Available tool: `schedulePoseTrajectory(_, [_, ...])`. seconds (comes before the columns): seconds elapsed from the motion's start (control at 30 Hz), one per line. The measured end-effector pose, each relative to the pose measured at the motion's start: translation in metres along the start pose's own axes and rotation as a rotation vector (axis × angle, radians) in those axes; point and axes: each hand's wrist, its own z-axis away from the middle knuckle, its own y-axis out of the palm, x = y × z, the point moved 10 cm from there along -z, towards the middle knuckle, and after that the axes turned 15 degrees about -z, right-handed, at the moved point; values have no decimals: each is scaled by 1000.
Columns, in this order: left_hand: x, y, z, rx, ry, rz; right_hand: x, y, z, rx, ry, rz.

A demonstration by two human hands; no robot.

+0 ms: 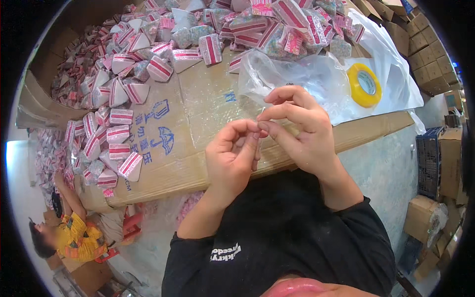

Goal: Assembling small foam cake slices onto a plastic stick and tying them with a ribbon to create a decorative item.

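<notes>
One left hand (229, 154), one right hand (308, 132), both pinching (contents unclear); one tape roll (365, 101).

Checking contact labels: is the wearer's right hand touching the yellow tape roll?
No, the right hand is beside the left hand, and the yellow tape roll lies apart, farther right.

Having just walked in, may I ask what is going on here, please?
A person's left hand and right hand come together at the fingertips over cardboard; whether they pinch something small is unclear. Pink-and-white wedges lie heaped beyond and leftward, a yellow tape roll to the right. Another person is at far left.
</notes>
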Motion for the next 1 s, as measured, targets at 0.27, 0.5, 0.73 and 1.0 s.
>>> schedulePoseTrajectory(0.27, [2,-2,-1,-15,-28,-155,-18,3,5,137,123,5])
schedulePoseTrajectory(0.5, [1,1,-9,80,-140,-131,-19,-2,3,123,149,-128])
schedulePoseTrajectory(0.73, [1,7,-3,129,-81,-200,-36,3,7,178,390,-171])
schedulePoseTrajectory(1.0, [7,7,-2,161,-64,-395,-44,5,17,159,483,-191])
